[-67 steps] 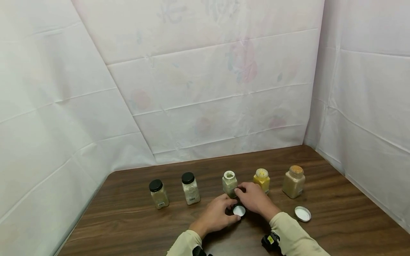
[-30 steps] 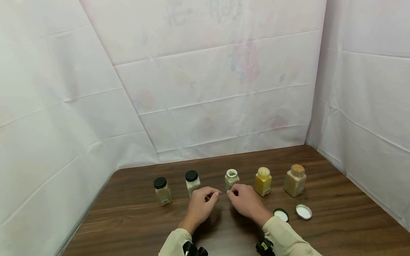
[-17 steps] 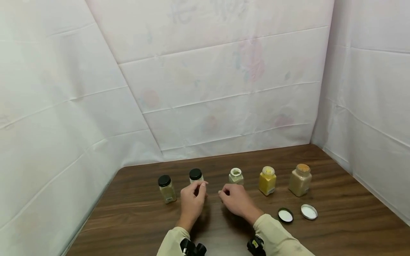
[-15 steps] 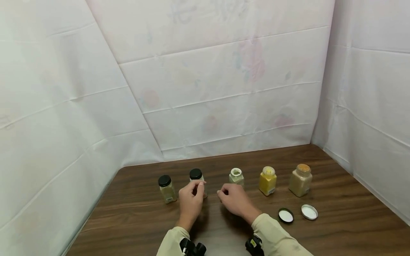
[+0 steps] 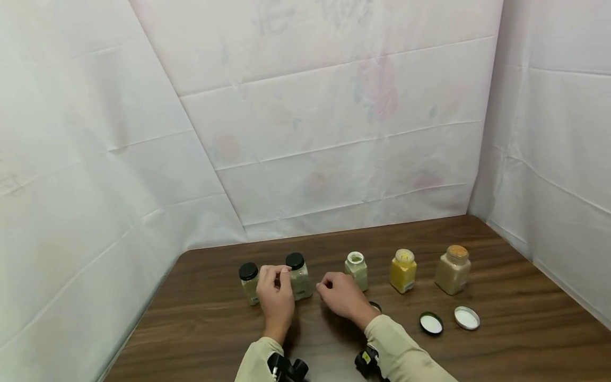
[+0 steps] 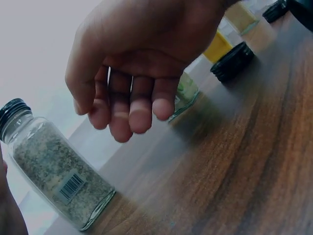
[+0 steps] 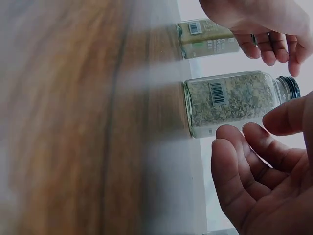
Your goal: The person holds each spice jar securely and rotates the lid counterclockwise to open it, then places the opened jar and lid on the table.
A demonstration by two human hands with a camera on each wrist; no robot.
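A glass jar of dried herb flakes [image 5: 301,284] with a black lid [image 5: 295,260] stands upright between my hands. My left hand [image 5: 276,302] is on its left, loosely curled, with fingertips close to that lid. My right hand [image 5: 342,296] is on its right; in the right wrist view its relaxed fingers [image 7: 230,166] are near the jar's side with nothing in them. Left of my left hand, partly covered by it, is a second black-lidded jar [image 5: 249,286]. Behind my right hand stands an uncapped jar with pale green contents [image 5: 358,273].
Further right are an uncapped yellow jar [image 5: 403,273] and a larger beige jar [image 5: 452,273] with an orange-brown top. Two lids [image 5: 431,323] lie upturned on the wooden table [image 5: 515,345] in front of them. A third black lid [image 6: 232,61] is partly hidden by my right arm.
Both hands have moved left, from the lid before the pale green jar to the herb jar. That lid stays on the table. My right arm's shift uncovered another lid.
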